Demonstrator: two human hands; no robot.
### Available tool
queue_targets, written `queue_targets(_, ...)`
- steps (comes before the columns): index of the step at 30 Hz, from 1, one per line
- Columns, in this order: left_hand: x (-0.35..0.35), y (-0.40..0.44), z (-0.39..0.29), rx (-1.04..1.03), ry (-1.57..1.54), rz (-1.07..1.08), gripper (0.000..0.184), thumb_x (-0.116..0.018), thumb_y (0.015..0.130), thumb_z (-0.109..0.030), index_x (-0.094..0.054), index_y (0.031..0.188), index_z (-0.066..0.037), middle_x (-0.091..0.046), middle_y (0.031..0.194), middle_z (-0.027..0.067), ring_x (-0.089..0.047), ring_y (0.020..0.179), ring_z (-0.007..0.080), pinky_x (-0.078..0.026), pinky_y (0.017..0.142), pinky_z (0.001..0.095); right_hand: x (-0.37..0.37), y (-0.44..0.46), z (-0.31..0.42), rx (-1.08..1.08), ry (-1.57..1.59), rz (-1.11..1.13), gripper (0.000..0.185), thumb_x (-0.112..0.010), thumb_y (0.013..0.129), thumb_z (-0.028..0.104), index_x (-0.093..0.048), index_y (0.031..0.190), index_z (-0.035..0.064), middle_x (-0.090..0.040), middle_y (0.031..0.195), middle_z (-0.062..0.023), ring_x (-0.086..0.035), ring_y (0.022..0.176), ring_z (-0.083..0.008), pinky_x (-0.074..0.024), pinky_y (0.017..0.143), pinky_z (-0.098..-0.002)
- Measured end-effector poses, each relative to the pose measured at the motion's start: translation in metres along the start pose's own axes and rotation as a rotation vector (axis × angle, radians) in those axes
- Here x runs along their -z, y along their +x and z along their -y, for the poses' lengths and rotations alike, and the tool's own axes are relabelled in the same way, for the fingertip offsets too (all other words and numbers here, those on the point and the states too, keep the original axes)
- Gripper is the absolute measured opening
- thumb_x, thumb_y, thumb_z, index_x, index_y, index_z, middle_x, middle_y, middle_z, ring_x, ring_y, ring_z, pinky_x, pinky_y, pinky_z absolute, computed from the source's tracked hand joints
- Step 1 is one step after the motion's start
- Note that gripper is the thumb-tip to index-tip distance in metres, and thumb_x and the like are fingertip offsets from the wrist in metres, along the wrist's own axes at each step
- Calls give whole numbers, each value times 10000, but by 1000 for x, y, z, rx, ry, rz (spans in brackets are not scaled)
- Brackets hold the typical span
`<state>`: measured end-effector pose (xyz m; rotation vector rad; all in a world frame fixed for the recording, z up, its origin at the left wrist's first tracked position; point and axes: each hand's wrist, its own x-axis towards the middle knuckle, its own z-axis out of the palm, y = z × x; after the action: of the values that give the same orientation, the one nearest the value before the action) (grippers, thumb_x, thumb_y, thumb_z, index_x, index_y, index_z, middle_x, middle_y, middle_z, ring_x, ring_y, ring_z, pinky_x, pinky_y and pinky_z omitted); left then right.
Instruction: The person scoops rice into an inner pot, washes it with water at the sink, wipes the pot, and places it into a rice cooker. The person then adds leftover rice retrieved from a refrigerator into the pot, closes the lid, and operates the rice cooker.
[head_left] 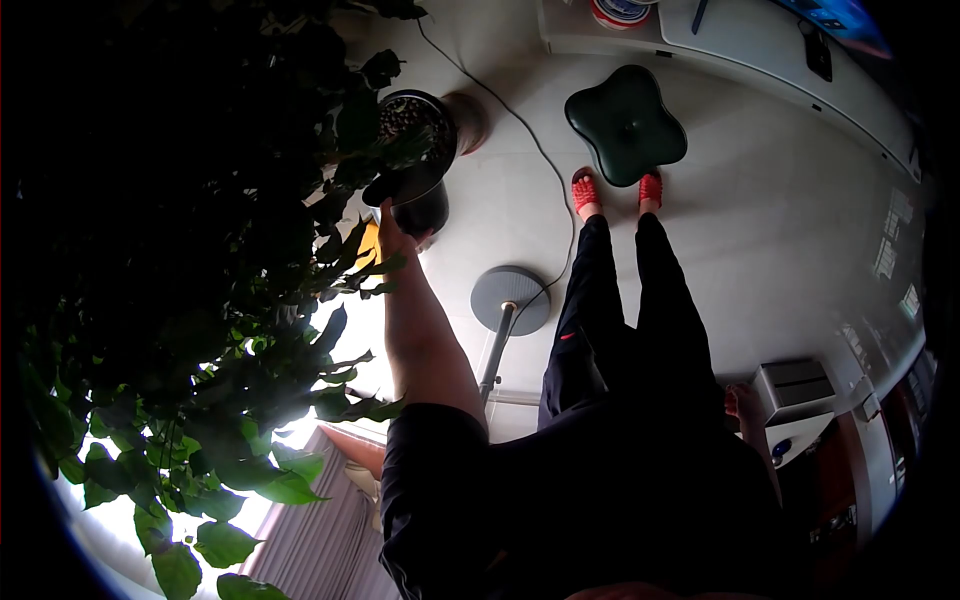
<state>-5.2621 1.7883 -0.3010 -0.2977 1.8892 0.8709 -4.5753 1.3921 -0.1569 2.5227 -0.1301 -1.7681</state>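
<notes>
My left arm reaches out on the left, and my left hand point(396, 234) is closed around a glossy black container point(420, 208). Just past it stands a round dark plant pot filled with pebbles point(405, 112); whether the two touch, I cannot tell. Dark leaves of a large plant point(235, 470) hang close beside the arm and cover part of the pot. Low at my right side is my right hand point(742, 402), in shadow and partly behind my black clothing. Its finger position is unclear, and no object shows in it.
A green cushioned stool point(628, 125) stands at my feet in red sandals. A round lamp base point(510, 300) with a pole sits on the floor, its cable point(540, 150) running across. White desk point(740, 45) lines the far side; a silver appliance point(793, 390) is at right.
</notes>
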Motion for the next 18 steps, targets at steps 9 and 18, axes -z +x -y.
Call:
queue_targets(9, 3, 2, -4, -73, 54, 22, 757, -646, 742, -564, -408, 1353, -185, -417, 1378, 104, -421, 1223, 341, -442, 855, 600, -3, 0, -7, -31, 19, 23, 142, -530, 906, 231, -597, 923, 107, -636, 735, -49, -618, 596, -153, -471, 491, -279)
queue_targets(18, 4, 1, -5, -108, 110, 33, 621, -588, 796, -548, -466, 1312, -225, -439, 1361, 103, -453, 1198, 334, -462, 837, 591, -5, 3, -8, -26, 25, 4, 139, -512, 906, 214, -603, 926, 111, -638, 737, -47, -622, 601, -156, -474, 493, -281)
